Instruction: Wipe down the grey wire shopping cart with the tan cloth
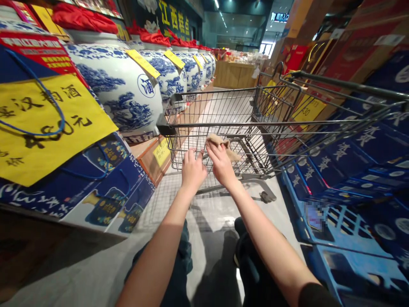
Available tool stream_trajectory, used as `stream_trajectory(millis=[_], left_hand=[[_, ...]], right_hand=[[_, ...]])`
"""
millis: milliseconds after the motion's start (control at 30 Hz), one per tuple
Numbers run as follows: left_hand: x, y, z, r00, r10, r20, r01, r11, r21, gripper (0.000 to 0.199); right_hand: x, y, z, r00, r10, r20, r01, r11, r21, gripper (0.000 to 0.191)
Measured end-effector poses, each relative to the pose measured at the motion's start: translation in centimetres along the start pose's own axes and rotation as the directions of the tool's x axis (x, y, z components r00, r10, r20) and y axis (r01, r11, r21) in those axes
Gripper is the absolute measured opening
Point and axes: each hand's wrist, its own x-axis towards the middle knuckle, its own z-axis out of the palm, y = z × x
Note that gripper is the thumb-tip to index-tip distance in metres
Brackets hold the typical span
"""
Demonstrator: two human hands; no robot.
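Note:
A metal-wire shopping cart [223,124] stands sideways in front of me. My left hand [193,171] is at the near side of its basket, fingers bent around the thin wires. Close to its right, my right hand [220,165] holds a beige cloth [234,156] against the same wire side. Part of the cloth shows above and beyond the fingers. The fingertips of both hands are partly hidden among the wires.
Large blue-and-white porcelain jars [118,85] with red cloth tops line the left. Nearer stands a blue gift box with a yellow price sign [47,123]. At right, stacked blue boxes [338,157] rest on blue plastic pallets [345,226]. A wooden counter [234,74] stands farther back.

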Motion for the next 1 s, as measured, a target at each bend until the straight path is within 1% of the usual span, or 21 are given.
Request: stream_trajectory(millis=[33, 67, 100, 133, 200, 267, 300, 333, 400, 433, 500, 533, 567, 600, 633, 700, 767, 833, 900, 933, 1000], left_hand=[[0.0, -0.1, -0.2, 1.0, -0.002, 0.006, 0.002, 1.0, -0.007, 0.053], [0.1, -0.2, -0.4, 1.0, -0.004, 0.013, 0.004, 1.0, -0.013, 0.053], [0.1, -0.3, -0.6, 1.0, -0.005, 0.019, 0.005, 1.0, -0.02, 0.053], [0.1, -0.4, -0.7, 1.0, -0.005, 0.023, 0.006, 1.0, -0.026, 0.052], [0.1, -0.4, -0.9, 1.0, -0.009, 0.023, 0.01, 0.999, -0.038, 0.051], [0.1, -0.2, -0.9, 1.0, -0.021, 0.012, 0.022, 0.999, -0.049, 0.049], [0.1, 0.0, -0.8, 1.0, -0.031, 0.004, 0.031, 0.998, -0.056, 0.049], [0.0, 0.2, -0.8, 0.999, -0.041, -0.004, 0.041, 0.997, -0.062, 0.049], [0.0, 0.5, -0.6, 0.998, -0.059, -0.016, 0.058, 0.996, -0.072, 0.049], [0.0, 0.6, -0.6, 0.998, -0.063, -0.017, 0.061, 0.995, -0.073, 0.047], [0.1, 0.5, -0.6, 0.998, -0.062, -0.007, 0.061, 0.996, -0.063, 0.043], [0.1, 0.3, -0.7, 0.998, -0.057, 0.002, 0.057, 0.997, -0.057, 0.04], [0.1, 0.1, -0.8, 0.999, -0.05, 0.01, 0.051, 0.997, -0.056, 0.039], [0.2, -0.2, -0.9, 0.999, -0.044, 0.017, 0.044, 0.997, -0.062, 0.038], [0.2, -0.5, -1.0, 0.999, -0.036, 0.021, 0.038, 0.997, -0.074, 0.039], [0.3, -1.1, -1.1, 0.999, -0.021, 0.024, 0.023, 0.993, -0.113, 0.042], [0.3, -1.5, -1.0, 1.0, -0.011, 0.02, 0.013, 0.989, -0.146, 0.043], [0.3, -1.7, -0.9, 1.0, -0.006, 0.009, 0.008, 0.986, -0.167, 0.042], [0.3, -1.7, -0.8, 1.0, -0.015, -0.002, 0.014, 0.983, -0.181, 0.041], [0.4, -1.6, -0.8, 1.0, -0.021, -0.002, 0.02, 0.982, -0.187, 0.041], [0.5, -1.6, -0.8, 1.0, -0.028, 0.009, 0.03, 0.98, -0.195, 0.04]], right_hand=[[0.0, 0.2, -0.4, 1.0, 0.004, -0.001, -0.004, 1.0, -0.022, 0.087], [-0.1, 0.8, -1.2, 0.997, 0.041, -0.061, -0.045, 0.997, -0.058, 0.089], [-0.1, 1.9, -2.4, 0.982, 0.092, -0.165, -0.109, 0.989, -0.097, 0.092], [0.0, 3.3, -3.9, 0.952, 0.128, -0.277, -0.169, 0.977, -0.129, 0.094], [0.0, 6.0, -6.6, 0.859, 0.141, -0.492, -0.243, 0.959, -0.149, 0.092], [0.0, 7.8, -7.8, 0.787, 0.129, -0.603, -0.28, 0.946, -0.164, 0.092], [0.0, 8.0, -7.7, 0.781, 0.132, -0.611, -0.29, 0.942, -0.167, 0.092], [-0.1, 7.6, -6.9, 0.795, 0.142, -0.59, -0.293, 0.941, -0.168, 0.093], [-0.4, 5.7, -4.0, 0.872, 0.171, -0.458, -0.267, 0.951, -0.153, 0.094], [-0.6, 4.4, -2.3, 0.916, 0.159, -0.368, -0.221, 0.966, -0.134, 0.091], [-1.0, 1.8, 0.9, 0.995, 0.052, -0.087, -0.059, 0.995, -0.075, 0.084], [-1.1, 0.8, 1.9, 0.999, -0.009, 0.047, 0.011, 1.0, -0.023, 0.078], [-1.1, 0.2, 2.4, 0.991, -0.047, 0.125, 0.046, 0.999, 0.009, 0.074], [-1.0, -0.1, 2.4, 0.986, -0.06, 0.153, 0.057, 0.998, 0.02, 0.072], [-0.8, 0.1, 1.9, 0.991, -0.041, 0.129, 0.041, 0.999, 0.004, 0.072], [-0.3, 1.3, 0.1, 0.999, 0.038, -0.017, -0.04, 0.996, -0.079, 0.076], [0.0, 3.1, -1.6, 0.982, 0.1, -0.163, -0.127, 0.978, -0.164, 0.081], [-0.2, 4.6, -2.0, 0.967, 0.108, -0.229, -0.156, 0.966, -0.204, 0.084], [-1.2, 5.5, -1.0, 0.988, 0.07, -0.139, -0.096, 0.976, -0.197, 0.083], [-1.9, 5.7, -0.2, 0.998, 0.047, -0.041, -0.054, 0.981, -0.185, 0.082], [-3.2, 5.9, 1.3, 0.993, 0.018, 0.118, 0.002, 0.985, -0.172, 0.078]])
